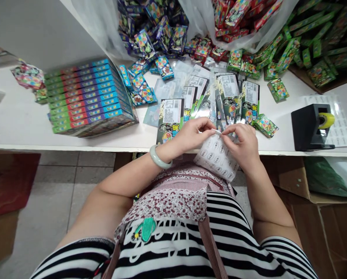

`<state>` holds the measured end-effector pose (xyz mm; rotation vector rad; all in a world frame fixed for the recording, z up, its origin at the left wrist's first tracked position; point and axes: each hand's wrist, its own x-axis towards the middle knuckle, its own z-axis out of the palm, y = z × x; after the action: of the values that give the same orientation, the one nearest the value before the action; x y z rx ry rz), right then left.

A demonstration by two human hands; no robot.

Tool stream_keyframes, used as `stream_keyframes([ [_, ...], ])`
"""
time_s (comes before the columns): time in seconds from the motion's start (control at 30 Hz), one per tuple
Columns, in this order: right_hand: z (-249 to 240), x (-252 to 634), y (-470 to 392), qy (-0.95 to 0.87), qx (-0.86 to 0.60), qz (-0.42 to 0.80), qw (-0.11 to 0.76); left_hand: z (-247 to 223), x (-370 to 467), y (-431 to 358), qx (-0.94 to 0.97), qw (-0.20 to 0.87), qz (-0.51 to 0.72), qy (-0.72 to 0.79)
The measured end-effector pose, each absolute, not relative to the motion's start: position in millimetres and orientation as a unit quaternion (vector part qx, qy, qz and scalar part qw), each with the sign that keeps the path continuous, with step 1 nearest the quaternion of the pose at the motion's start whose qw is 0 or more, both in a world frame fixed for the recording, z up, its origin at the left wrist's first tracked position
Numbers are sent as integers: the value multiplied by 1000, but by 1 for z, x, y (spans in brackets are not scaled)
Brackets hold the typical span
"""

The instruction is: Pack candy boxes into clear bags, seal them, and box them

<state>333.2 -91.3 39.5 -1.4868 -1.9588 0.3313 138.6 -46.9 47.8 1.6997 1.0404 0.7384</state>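
At the table's front edge, a white sheet of stickers (pixel 216 155) printed with rows of small ovals hangs tilted in front of my apron. My left hand (pixel 195 131), below a pale bangle, pinches its top edge. On the other side my right hand (pixel 243 144) pinches the same edge, fingertips close to the left ones. Behind the hands lie several dark printed packets (pixel 230 95) with white labels, overlapping in clear film. One such packet (pixel 170 120) rests just left of my left hand. A small green box (pixel 265 126) lies right of my right hand.
Stacked flat boxes (pixel 88 100) stand at left. Along the back are piles of purple boxes (pixel 164 35), red boxes (pixel 237 15) in a plastic bag, and green boxes (pixel 321 42). A black tape dispenser (pixel 307 128) sits at right, beside another sticker sheet (pixel 340 128).
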Motion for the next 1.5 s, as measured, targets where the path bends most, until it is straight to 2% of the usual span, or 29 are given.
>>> stream_keyframes([
  [0.13, 38, 332, -92, -744, -560, 134, 339, 47, 135, -46, 708, 486, 305, 411],
  [0.63, 52, 320, -89, -768, -549, 123, 305, 49, 132, -47, 673, 536, 300, 412],
  [0.83, 46, 319, -89, -757, -539, 156, 335, 49, 131, -48, 668, 556, 298, 395],
  [1.5, 42, 316, -91, -762, -539, 127, 335, 53, 127, -48, 673, 553, 272, 410],
])
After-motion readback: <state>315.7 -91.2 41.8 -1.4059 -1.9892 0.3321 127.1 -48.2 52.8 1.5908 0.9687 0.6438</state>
